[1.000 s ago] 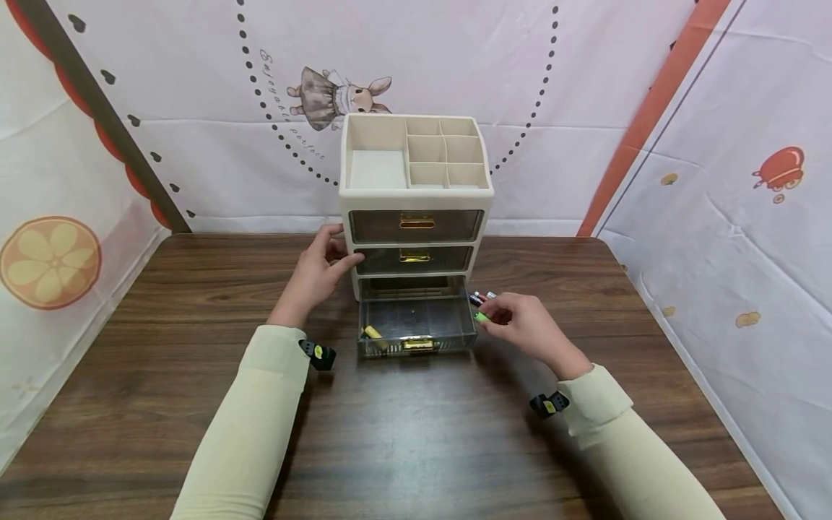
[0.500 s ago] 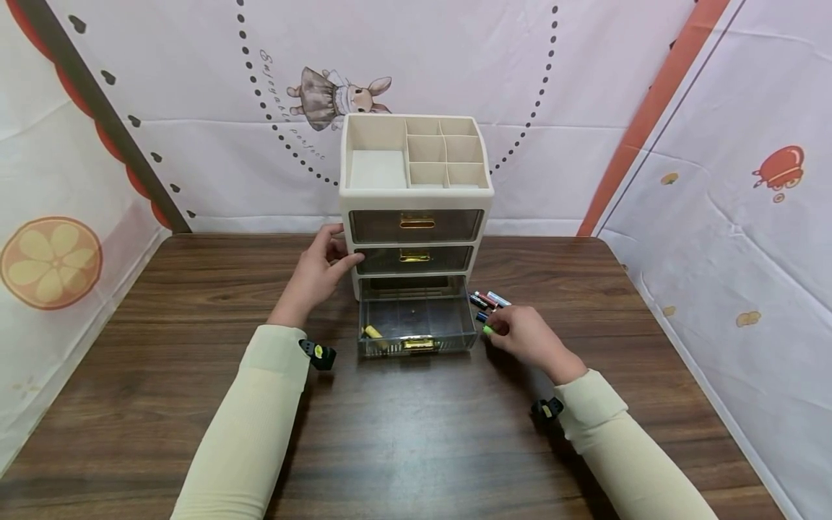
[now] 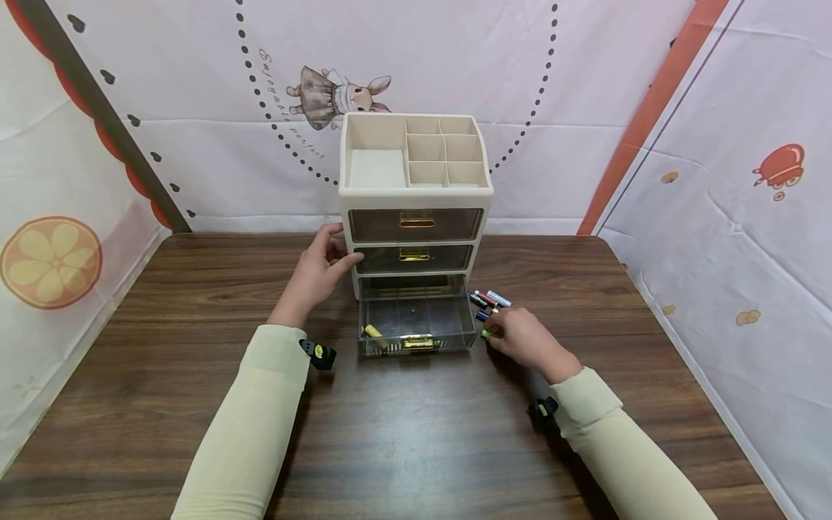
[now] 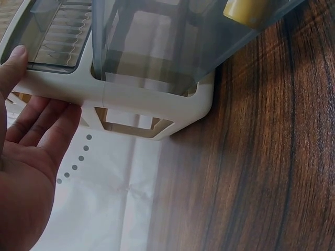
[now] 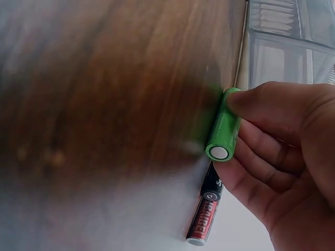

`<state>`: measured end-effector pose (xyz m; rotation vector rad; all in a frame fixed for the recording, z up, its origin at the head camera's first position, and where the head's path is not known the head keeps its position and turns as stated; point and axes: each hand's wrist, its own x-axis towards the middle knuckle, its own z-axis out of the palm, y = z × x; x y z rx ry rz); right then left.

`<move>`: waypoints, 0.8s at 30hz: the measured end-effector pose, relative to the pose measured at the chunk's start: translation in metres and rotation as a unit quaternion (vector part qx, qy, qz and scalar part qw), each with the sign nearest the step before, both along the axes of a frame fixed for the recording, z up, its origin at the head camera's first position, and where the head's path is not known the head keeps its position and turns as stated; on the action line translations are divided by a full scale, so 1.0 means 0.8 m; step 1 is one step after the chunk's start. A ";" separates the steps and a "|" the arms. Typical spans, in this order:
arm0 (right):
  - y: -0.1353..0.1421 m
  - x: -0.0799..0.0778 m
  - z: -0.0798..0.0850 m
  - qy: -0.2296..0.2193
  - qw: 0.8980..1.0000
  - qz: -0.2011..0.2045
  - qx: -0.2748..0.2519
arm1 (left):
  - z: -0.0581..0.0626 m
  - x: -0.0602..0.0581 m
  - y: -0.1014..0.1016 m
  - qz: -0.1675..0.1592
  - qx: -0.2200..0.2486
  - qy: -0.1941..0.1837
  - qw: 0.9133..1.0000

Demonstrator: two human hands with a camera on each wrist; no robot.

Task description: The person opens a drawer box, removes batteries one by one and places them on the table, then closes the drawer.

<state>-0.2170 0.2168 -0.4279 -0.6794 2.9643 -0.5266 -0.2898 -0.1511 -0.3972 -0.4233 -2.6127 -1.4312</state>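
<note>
A cream drawer organizer [image 3: 416, 193] stands at the back, its clear bottom drawer [image 3: 416, 310] pulled out. My left hand [image 3: 316, 274] holds the organizer's left side, thumb on the front frame by the middle drawer and fingers round the edge. Inside the bottom drawer lies a yellow battery [image 3: 373, 331]. Just right of that drawer, low at the table, my right hand [image 3: 523, 336] pinches a green battery [image 5: 225, 125] between thumb and fingers. Beyond it on the table lie a blue battery [image 3: 482, 315], a black battery [image 3: 477, 300], a red battery [image 5: 203, 220] and a white battery [image 3: 499, 298].
The organizer's top has an open tray with several compartments [image 3: 427, 149]. Two upper drawers with gold handles [image 3: 416, 224] are closed. Brown wood-grain table [image 3: 403, 433] spreads in front, with a printed cloth [image 3: 416, 58] hanging behind and at both sides.
My right hand has moved down and slightly right, away from the drawer's side, with the green battery. The blue battery has come into sight and more of the white one shows. My left hand stays put.
</note>
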 end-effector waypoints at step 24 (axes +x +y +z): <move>-0.001 0.003 0.015 0.049 0.998 0.016 0.020 | -0.001 0.000 0.001 -0.001 -0.002 -0.006 1.000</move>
